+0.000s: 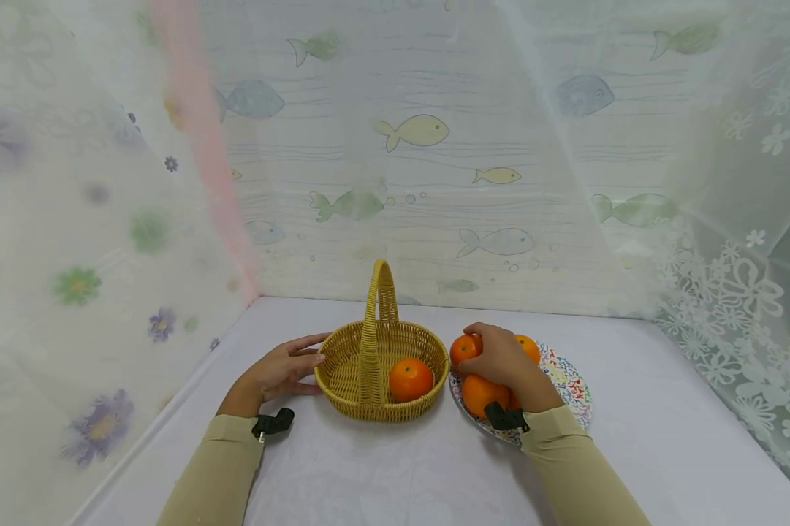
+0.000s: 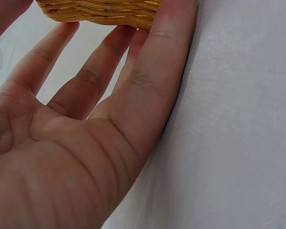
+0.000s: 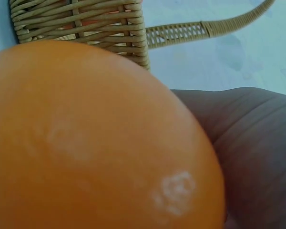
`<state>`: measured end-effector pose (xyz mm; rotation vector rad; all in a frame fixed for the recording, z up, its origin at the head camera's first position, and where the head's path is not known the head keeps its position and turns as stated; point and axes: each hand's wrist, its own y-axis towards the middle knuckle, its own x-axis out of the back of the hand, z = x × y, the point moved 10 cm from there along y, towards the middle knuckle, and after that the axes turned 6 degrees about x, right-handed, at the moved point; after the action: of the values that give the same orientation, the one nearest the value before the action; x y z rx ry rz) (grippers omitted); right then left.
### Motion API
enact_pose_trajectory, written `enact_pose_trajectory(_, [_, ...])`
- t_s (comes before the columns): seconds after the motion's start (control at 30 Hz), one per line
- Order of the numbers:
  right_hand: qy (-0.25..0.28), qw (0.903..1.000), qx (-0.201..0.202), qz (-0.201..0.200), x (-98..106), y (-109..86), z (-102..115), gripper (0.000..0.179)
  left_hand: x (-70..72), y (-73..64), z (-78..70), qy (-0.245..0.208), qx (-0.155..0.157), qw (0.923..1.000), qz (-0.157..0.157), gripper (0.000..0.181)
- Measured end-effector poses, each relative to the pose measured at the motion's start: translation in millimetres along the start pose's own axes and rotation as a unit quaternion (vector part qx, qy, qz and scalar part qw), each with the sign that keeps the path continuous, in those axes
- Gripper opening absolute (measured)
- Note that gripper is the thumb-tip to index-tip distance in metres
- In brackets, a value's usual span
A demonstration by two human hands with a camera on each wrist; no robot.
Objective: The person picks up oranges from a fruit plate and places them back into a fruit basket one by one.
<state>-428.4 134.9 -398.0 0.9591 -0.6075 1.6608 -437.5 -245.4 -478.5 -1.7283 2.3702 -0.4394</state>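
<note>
One wicker basket (image 1: 395,414) stands upright on the white tabletop (image 1: 381,475), its long axis running left to right before the person. Its single handle (image 1: 370,351) arches upward and crosses the short way, near side to far side. One orange (image 1: 411,381) sits inside, in the right half, its stem spot facing up.

Right of the basket lies one patterned plate (image 1: 574,383). The right hand (image 1: 505,358) reaches over it, its grip closed round a held orange (image 1: 463,352) at the plate's left edge; whether that fruit is lifted clear, I cannot tell. It is round, with no evident long axis. Three more show on the plate: a far orange (image 1: 528,347), a near orange (image 1: 483,397) and a partly hidden orange (image 1: 514,401). That makes five oranges in sight.

The left hand (image 1: 281,372) has its grip spread, fingertips touching the basket's left side. Two black wrist devices show, one at each sleeve.
</note>
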Motion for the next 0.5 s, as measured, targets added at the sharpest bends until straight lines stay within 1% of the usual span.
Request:
enact_pose_trajectory(0.2, [0.008,0.9998,0.006,-0.015,6,-0.4,2,0.071,1.4,1.0,0.8,-0.002,0.005,1.0,0.0,0.067])
enact_pose_trajectory(0.5, [0.038,0.9985,0.016,-0.035,15,-4.1,9,0.069,0.1,1.3,0.2,-0.004,0.001,1.0,0.003,0.067])
